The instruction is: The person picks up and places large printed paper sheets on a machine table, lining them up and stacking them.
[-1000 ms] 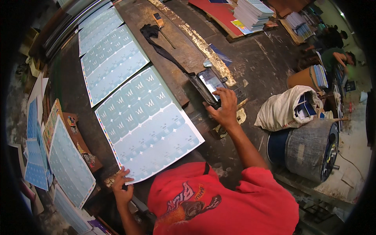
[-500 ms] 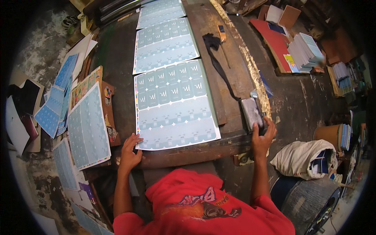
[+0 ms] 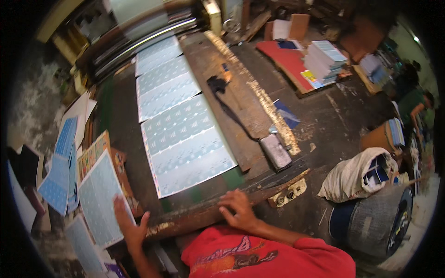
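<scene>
A row of pale blue printed sheets [image 3: 190, 153] lies along a dark, worn conveyor table [image 3: 116, 116], running back to metal rollers [image 3: 148, 39]. My left hand [image 3: 132, 224], slightly blurred, is raised at the near left corner with its thumb apart and nothing in it. Behind its fingers rests another blue printed sheet [image 3: 102, 197]. Close to the table's front edge is my right hand [image 3: 238, 211], empty, with bent, parted fingers. It lies nearer than the sheets and left of a small grey metal box [image 3: 275, 152], apart from both.
A black cable [image 3: 232, 113] trails across the board to the grey box. Right of the worn yellow rail [image 3: 252, 88], paper stacks [image 3: 324, 60] stand on a red board [image 3: 282, 62]. A cloth sack [image 3: 350, 176] sits above a dark drum [image 3: 375, 227]. A person [image 3: 417, 111] is at far right.
My right hand has left the grey box and come left to the table's front edge. My left hand has left the sheet corner and moved left. The sheets have travelled away toward the rollers.
</scene>
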Demonstrator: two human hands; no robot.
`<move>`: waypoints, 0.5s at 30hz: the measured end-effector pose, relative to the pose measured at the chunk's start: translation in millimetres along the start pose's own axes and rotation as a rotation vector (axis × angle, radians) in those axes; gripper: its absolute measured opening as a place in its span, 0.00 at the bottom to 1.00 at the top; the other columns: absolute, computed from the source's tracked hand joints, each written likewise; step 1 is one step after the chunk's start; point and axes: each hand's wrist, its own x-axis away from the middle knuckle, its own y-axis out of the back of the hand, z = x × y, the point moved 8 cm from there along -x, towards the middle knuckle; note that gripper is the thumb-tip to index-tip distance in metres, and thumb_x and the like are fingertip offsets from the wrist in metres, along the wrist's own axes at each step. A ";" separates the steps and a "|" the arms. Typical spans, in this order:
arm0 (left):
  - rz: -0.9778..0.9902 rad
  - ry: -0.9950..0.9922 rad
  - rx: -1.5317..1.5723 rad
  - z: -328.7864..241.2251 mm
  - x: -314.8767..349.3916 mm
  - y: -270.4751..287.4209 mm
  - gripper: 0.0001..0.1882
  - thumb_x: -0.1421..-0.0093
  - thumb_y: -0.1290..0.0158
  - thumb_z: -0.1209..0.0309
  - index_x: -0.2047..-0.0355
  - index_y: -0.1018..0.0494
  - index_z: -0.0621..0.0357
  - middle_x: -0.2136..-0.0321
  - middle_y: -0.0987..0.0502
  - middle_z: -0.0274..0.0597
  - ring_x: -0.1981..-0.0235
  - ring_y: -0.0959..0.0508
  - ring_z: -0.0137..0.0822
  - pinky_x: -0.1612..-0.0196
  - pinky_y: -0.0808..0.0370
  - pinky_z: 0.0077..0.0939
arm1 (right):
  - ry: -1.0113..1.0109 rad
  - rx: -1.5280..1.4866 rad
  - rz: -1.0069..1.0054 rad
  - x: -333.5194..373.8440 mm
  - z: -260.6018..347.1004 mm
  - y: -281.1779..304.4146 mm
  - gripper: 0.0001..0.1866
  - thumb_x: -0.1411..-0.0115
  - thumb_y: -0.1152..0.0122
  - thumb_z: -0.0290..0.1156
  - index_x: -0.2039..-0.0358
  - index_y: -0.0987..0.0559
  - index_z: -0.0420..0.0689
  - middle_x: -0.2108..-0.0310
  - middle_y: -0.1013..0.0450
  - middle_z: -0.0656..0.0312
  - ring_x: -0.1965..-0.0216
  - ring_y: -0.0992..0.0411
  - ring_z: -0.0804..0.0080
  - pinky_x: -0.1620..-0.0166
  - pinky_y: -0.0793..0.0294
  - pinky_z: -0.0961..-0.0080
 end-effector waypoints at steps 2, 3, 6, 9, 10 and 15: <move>0.055 0.015 -0.141 50.6 25.1 -10.5 0.46 0.47 0.39 0.55 0.34 0.47 0.64 0.34 0.47 0.59 0.31 0.49 0.54 0.32 0.51 0.45 | 0.021 -0.064 0.050 3.4 8.1 -18.2 0.07 0.44 0.37 0.31 0.64 0.22 0.47 0.61 0.25 0.60 0.53 0.30 0.58 0.45 0.38 0.56; 0.140 0.024 -0.266 75.8 45.9 -21.1 0.47 0.44 0.43 0.53 0.33 0.50 0.65 0.32 0.50 0.60 0.31 0.51 0.53 0.32 0.52 0.45 | 0.029 -0.090 0.081 6.7 12.5 -31.8 0.07 0.43 0.37 0.31 0.64 0.22 0.47 0.62 0.25 0.60 0.54 0.30 0.58 0.47 0.37 0.56; 0.114 0.003 -0.342 55.8 74.5 -20.3 0.34 0.36 0.51 0.54 0.39 0.40 0.66 0.38 0.40 0.60 0.36 0.41 0.56 0.35 0.46 0.50 | 0.180 -0.137 0.057 3.1 35.5 -54.0 0.06 0.42 0.39 0.30 0.65 0.23 0.44 0.65 0.27 0.57 0.60 0.30 0.55 0.53 0.33 0.61; -0.026 -0.056 0.022 68.5 84.5 -2.8 0.24 0.33 0.54 0.62 0.43 0.31 0.66 0.45 0.29 0.59 0.39 0.35 0.58 0.38 0.39 0.51 | 0.178 -0.195 0.043 5.7 49.1 -70.2 0.06 0.41 0.40 0.30 0.65 0.24 0.43 0.65 0.28 0.57 0.60 0.31 0.55 0.54 0.33 0.62; -0.033 -0.054 0.147 80.3 87.0 -5.8 0.23 0.32 0.55 0.64 0.43 0.31 0.66 0.45 0.29 0.59 0.39 0.35 0.57 0.39 0.38 0.48 | 0.181 -0.202 0.040 4.9 51.7 -73.9 0.06 0.40 0.40 0.29 0.65 0.24 0.43 0.66 0.28 0.57 0.60 0.31 0.55 0.55 0.33 0.62; -0.123 0.692 0.538 161.6 118.0 -12.6 0.17 0.32 0.57 0.69 0.48 0.27 0.64 0.44 0.29 0.55 0.38 0.35 0.53 0.41 0.35 0.42 | 0.156 -0.266 0.134 8.7 67.5 -121.1 0.08 0.41 0.39 0.31 0.63 0.23 0.43 0.67 0.27 0.56 0.60 0.31 0.55 0.54 0.33 0.61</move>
